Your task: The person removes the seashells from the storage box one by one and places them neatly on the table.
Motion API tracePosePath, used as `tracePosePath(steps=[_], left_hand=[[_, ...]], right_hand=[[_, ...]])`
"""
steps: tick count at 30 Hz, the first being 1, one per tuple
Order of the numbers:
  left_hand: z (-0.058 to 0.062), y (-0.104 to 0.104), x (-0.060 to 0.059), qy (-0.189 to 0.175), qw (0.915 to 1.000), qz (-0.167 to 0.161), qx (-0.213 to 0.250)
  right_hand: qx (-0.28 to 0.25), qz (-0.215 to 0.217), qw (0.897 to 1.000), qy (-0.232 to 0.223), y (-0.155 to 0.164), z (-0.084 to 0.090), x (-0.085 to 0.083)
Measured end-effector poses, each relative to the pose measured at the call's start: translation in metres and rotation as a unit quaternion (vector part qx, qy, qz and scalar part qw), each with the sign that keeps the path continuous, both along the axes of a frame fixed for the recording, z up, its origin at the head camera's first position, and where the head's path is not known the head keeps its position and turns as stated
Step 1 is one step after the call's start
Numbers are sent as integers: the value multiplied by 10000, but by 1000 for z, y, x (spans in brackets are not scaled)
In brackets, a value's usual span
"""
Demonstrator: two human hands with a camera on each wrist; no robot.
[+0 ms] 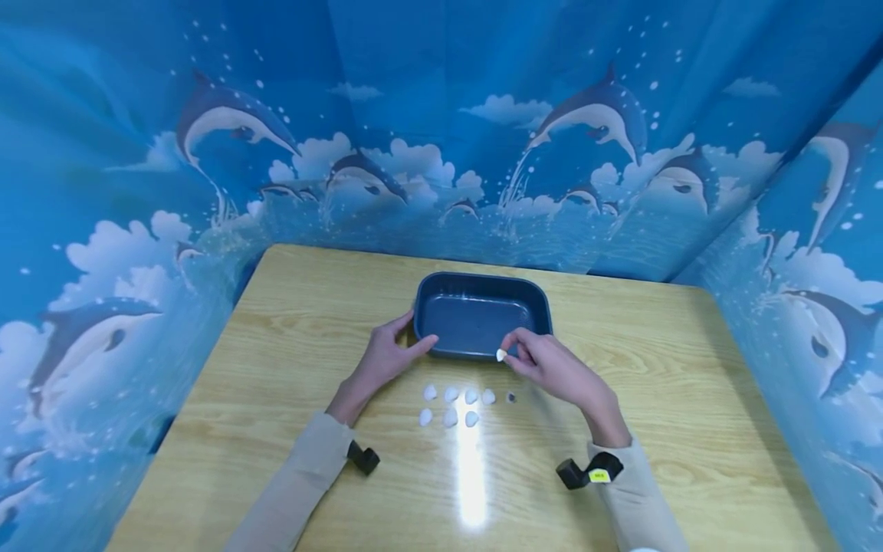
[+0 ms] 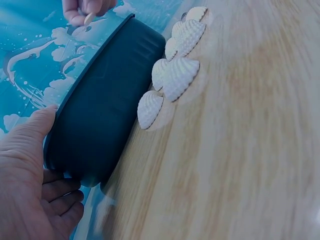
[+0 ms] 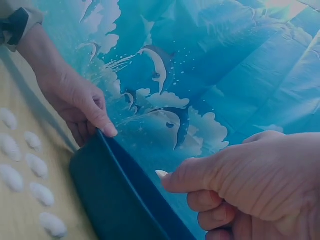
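Over the near rim of the dark blue tray (image 1: 483,313), a small white shell (image 1: 500,355) is being pinched between thumb and fingertip of the right hand (image 1: 552,366). The tray sits mid-table on the pale wooden table (image 1: 690,383), and its front-left corner is gripped by the left hand (image 1: 386,356), thumb laid on the rim and fingers curled against the wall, as the left wrist view shows plainly.

Seven more shells (image 1: 455,405) are lined up in two short rows just in front of the tray, well clear of both hands, with a tiny dark thing (image 1: 511,397) beside the top row that can't really be made out.

As for handling: the shells look ribbed and scalloped close up (image 2: 177,77), so they'd be judged very light, stiff, and probably a bit brittle at the thin edges. The ribbing should give decent friction, so slipping isn't much of a worry, but squeezing hard could chip one. Best taken by the two faces or across the domed middle with a light fingertip pinch, which is pretty much what's being done now. They lie low on the table, so a nail under the edge may be needed to lift one.

The tray looks like thin moulded plastic, light enough to slide if nudged, hence being steadied.
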State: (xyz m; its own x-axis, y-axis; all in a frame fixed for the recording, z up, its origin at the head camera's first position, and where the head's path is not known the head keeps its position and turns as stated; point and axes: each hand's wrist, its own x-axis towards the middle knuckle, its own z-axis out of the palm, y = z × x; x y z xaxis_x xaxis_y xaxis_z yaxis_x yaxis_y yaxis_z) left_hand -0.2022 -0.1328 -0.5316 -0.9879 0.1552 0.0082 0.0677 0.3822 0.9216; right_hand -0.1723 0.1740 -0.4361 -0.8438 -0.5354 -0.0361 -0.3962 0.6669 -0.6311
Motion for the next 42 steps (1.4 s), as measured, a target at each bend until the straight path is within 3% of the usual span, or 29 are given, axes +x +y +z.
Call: tracePosePath(steps=[5,12,28,42], left_hand=[[0,-1,0,-29,10000,-13,-15],[0,-1,0,-38,10000,-32,-36],[-1,0,0,-27,10000,-6,-92],[-1,2,-2,-18,9999,37,-159]], right_hand=[[-19,-28,10000,23,9,-7,14],[154,-198,9993,-277,24,-23,26],[276,-333,9990,-116,57,-43,22],[383,0,9982,-463,45,-62,22]])
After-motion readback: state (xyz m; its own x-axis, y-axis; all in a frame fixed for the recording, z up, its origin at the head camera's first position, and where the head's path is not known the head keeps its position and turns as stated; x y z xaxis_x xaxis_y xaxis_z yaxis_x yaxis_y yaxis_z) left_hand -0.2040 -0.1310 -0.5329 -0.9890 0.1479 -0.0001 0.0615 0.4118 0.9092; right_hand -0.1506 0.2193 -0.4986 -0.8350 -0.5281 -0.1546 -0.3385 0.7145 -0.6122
